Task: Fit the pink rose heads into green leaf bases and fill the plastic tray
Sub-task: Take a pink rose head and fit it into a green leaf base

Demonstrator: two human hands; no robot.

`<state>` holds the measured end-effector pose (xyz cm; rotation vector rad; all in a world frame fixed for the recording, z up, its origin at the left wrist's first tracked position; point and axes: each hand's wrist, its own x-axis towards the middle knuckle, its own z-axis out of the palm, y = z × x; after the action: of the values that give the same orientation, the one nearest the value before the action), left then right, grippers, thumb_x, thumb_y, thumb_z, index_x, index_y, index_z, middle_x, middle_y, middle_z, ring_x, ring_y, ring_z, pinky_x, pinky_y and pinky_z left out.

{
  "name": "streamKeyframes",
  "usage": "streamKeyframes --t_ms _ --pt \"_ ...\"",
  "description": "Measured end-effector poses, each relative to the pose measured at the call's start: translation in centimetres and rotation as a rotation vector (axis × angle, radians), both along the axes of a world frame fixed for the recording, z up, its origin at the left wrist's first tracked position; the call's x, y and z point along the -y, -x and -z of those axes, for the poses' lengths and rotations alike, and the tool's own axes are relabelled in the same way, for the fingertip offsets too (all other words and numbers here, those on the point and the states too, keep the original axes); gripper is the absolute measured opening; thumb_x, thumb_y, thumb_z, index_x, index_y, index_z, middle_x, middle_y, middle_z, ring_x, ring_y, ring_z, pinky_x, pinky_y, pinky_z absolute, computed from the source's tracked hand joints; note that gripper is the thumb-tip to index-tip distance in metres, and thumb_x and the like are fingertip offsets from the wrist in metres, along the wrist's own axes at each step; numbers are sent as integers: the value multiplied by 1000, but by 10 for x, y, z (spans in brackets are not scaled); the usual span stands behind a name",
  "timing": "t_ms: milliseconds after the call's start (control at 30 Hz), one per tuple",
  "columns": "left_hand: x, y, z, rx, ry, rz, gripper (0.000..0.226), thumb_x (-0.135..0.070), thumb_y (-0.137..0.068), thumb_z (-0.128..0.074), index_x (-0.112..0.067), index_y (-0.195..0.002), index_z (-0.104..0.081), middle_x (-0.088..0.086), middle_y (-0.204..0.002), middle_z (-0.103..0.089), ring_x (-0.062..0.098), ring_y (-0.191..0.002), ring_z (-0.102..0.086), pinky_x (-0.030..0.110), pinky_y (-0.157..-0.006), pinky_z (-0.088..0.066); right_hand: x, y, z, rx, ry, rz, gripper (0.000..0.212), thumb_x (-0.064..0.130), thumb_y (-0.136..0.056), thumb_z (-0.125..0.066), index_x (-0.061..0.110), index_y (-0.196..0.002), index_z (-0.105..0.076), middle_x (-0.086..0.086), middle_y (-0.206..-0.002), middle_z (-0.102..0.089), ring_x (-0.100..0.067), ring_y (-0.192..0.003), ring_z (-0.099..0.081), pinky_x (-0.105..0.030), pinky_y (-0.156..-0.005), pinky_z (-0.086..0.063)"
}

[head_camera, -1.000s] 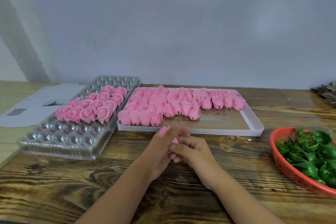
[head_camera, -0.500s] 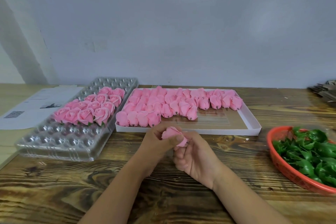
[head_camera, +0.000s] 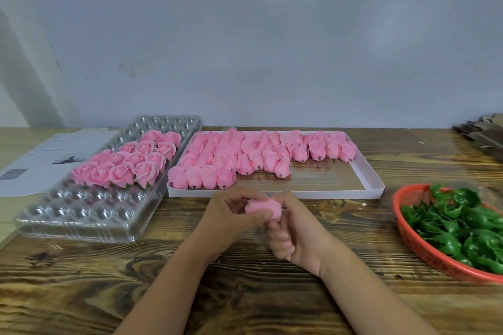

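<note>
- We see both hands meeting over the wooden table [head_camera: 81, 280], just in front of the white box.
- The left hand [head_camera: 231, 219] curls its fingers and thumb round a pink rose head [head_camera: 262, 207], gripping it from the left side.
- The right hand [head_camera: 294, 234] holds the same rose head from the right and from below, its fingers curled under it; we cannot tell whether a leaf base sits beneath the flower, since the fingers hide that part.
- The rose head is held above the table, between the two hands, near the front edge of the white box [head_camera: 375, 185].
- That box holds rows of loose pink rose heads [head_camera: 245, 160] crowded toward its left and back; its right front part shows bare cardboard.
- To the left of the box lies the clear plastic tray [head_camera: 81, 215]; finished roses [head_camera: 130, 163] with green tips under them fill a block of its middle cups, while the near rows and the far rows show bare cups.
- At the right edge of the table sits a red basket [head_camera: 424, 247] heaped with green leaf bases [head_camera: 457, 226], well apart from the hands.
- Sheets of paper [head_camera: 40, 160] lie at the far left, beside the tray.
- Some flat brownish stacked pieces [head_camera: 484, 133] show at the far right; we cannot tell what they are.
</note>
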<state>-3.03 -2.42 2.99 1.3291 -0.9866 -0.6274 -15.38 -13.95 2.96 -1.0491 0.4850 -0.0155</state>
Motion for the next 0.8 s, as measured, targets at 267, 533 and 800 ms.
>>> streamKeyframes --t_ms 267,533,800 --pt "3 1 -1 -179 1 -105 26 -25 -64 -87 -29 -89 -83 -1 -100 -79 7 -90 -73 16 -75 -55 14 16 -7 -128 188 -93 99 86 -84 -14 9 -74 -73 -6 -62 -59 -14 -49 -51 -20 -42 -37" --pt "6 -1 -1 -363 -31 -49 36 -35 -62 -86 -24 -96 -83 10 -108 -78 19 -98 -73 28 -81 -61 27 98 -55 -234 1271 154 28 57 -86 -56 32 -86 -69 13 -70 -70 0 -55 -59 -20 -54 -44" --pt "7 2 0 -384 -40 -33 32 -34 -61 -87 -23 -91 -83 10 -106 -78 17 -94 -74 25 -71 -60 123 225 -69 -702 1591 274 42 28 -53 -89 58 -68 -64 14 -73 -70 -18 -80 -68 -48 -76 -57"
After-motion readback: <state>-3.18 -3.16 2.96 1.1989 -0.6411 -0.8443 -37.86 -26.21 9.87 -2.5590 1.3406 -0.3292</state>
